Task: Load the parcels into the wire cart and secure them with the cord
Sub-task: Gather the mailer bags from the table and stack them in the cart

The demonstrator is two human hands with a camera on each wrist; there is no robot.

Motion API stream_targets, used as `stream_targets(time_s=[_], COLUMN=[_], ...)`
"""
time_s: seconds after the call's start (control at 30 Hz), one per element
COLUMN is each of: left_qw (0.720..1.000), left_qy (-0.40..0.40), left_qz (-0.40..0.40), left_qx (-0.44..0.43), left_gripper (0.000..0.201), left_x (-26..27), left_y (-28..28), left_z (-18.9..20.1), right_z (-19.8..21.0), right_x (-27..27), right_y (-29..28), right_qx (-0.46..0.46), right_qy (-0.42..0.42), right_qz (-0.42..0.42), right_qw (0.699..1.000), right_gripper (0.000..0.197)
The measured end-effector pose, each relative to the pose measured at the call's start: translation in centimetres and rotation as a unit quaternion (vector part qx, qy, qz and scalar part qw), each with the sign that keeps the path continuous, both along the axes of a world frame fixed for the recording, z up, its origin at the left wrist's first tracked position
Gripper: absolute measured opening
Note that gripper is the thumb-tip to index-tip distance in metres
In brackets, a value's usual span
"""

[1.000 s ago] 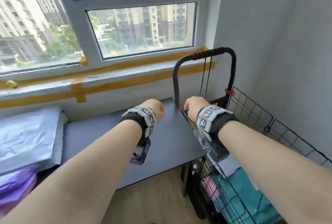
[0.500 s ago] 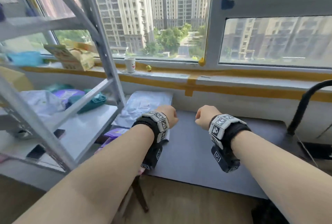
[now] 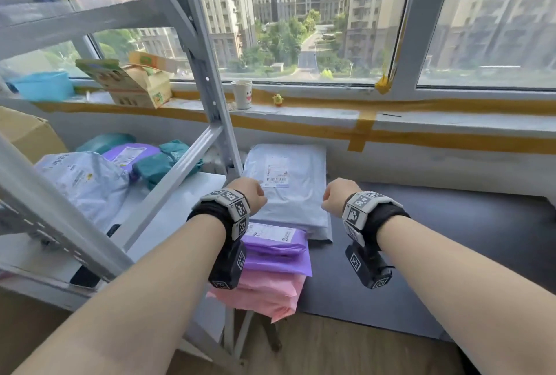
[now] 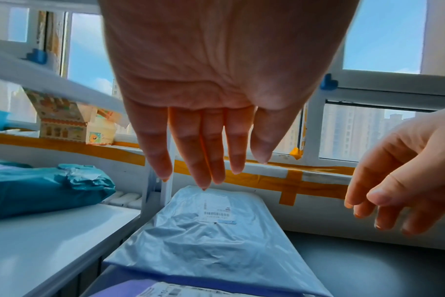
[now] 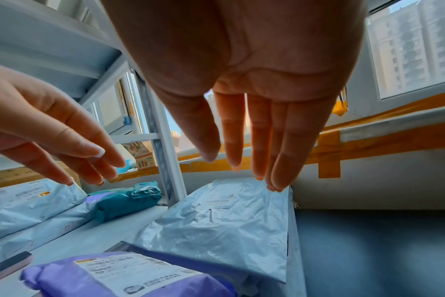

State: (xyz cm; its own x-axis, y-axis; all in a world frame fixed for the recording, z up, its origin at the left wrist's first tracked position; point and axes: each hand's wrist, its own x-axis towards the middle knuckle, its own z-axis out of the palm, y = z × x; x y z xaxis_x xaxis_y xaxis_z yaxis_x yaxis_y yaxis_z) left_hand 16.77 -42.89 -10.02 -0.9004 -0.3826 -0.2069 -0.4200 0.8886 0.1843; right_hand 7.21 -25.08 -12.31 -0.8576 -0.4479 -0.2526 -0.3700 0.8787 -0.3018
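Our left hand (image 3: 251, 194) and right hand (image 3: 338, 195) hover side by side above the flat pale grey plastic mailer (image 3: 285, 185) with its white barcode label. The fingers of both are straight and spread wide and hold nothing, we judge so that one hand can take each long edge of this broad, floppy bag. The mailer lies on the dark grey tabletop (image 3: 451, 239), up against the taped wall below the window. Its near end overlaps the purple plastic parcel (image 3: 276, 251), which rests on a pink plastic parcel (image 3: 270, 293): three parcels in this overlapping row. On the white metal shelf (image 3: 168, 218) to the left we count four more: one pale grey, one purple, two teal. The wire cart and the cord are out of sight.
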Motion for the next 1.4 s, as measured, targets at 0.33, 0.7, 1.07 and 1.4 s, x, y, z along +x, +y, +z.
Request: stream_targets(time_s=[0.33,0.7,1.07,1.4], left_qw=[0.995,0.969,0.966,0.983], left_qy=[-0.084,-0.165,-0.12,-0.059], left_qz=[0.061,0.169,0.212,0.169], left_qx=[-0.004,0.074,0.083,0.031], left_gripper=[0.042,0.04,0.039,0.041], left_x=[-7.5,-13.0,-14.1,-11.6], left_y=[-4.8,-9.2,-9.5,-7.0], left_z=[-3.7,-10.3,-11.2,-6.4], right_z=[-4.6,-9.3,-9.9,-7.2], right_x=[-9.0,-14.8,-15.8,-13.1], right_y=[-4.5,-7.4,-7.5,-4.9], right_qx=[0.018,-0.085,-0.035,-0.073], right_qy=[-0.098,-0.28,-0.194,-0.125], right_qz=[-0.048,-0.173,-0.163,-0.161], right_qw=[0.994,0.941,0.967,0.976], right_gripper=[0.022,0.041,0.038,0.013])
